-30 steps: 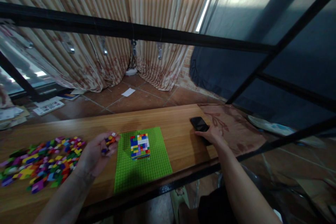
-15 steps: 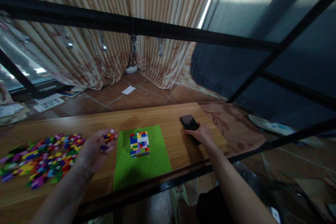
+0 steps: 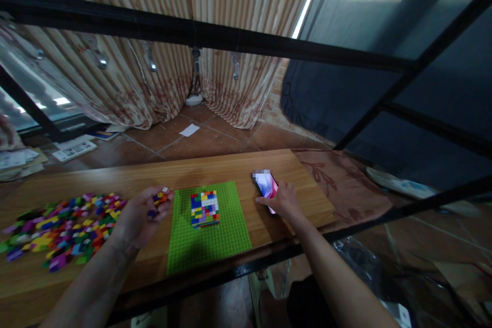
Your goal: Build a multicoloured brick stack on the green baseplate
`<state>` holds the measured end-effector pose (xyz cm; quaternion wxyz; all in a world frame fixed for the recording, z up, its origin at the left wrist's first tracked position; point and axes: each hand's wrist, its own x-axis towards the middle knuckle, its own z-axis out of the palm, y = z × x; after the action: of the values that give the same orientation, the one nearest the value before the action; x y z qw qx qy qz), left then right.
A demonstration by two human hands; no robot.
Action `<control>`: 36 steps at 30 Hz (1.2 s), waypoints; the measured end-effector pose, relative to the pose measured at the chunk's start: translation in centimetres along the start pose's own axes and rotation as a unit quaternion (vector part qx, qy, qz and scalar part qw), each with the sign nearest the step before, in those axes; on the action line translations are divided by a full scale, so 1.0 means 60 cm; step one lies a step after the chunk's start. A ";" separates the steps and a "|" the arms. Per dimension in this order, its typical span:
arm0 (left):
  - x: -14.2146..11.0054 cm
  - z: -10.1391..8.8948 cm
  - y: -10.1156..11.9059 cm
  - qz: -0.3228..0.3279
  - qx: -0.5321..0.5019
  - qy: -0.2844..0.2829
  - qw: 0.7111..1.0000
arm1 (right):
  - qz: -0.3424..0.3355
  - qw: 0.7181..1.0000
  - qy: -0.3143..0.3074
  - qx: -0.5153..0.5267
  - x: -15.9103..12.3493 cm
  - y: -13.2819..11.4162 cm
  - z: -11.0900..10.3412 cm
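Several small toy bricks (image 3: pixel 160 197) in orange, purple and white rest in my left hand (image 3: pixel 140 213), its fingers curled around them, palm up. Just right of it lies a green baseplate (image 3: pixel 226 238), bearing a square block of multicoloured bricks (image 3: pixel 205 209). My right hand (image 3: pixel 284 201) grips a smartphone (image 3: pixel 266 184) by its sides, right of the baseplate; the phone's screen is lit with a pink and blue picture. Part of the phone is hidden under the hand. A spread-out heap of loose bricks (image 3: pixel 73 228) covers the wooden table's left part.
The wooden table (image 3: pixel 230 165) has a dark metal bar (image 3: pixel 230 270) along its near edge. Another black bar (image 3: pixel 215 36) crosses above the far side, with metal clips hanging below it. Beyond are curtains (image 3: pixel 154 87) and a tiled floor with papers (image 3: pixel 189 130).
My right hand has shifted the phone left, closer to the baseplate, and its dark screen has lit up. My left hand has stayed nearly still with its bricks.
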<state>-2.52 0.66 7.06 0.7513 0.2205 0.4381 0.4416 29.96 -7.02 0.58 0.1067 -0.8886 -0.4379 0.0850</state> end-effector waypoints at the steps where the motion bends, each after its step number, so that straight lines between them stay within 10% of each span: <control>1: 0.001 0.000 0.000 0.003 0.011 0.000 1.000 | 0.000 1.000 0.002 0.001 0.000 0.000 0.000; 20: 0.002 -0.008 -0.004 0.021 0.047 -0.032 0.998 | 0.010 1.000 -0.001 -0.025 0.016 0.007 -0.001; 36: 0.002 -0.010 -0.023 0.020 0.039 -0.045 0.998 | 0.075 0.994 0.032 -0.068 0.119 0.132 -0.027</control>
<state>-2.37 -0.01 5.69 0.7521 0.2783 0.4160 0.4288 40.66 -6.23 -0.39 0.0536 -0.9262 -0.3715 0.0342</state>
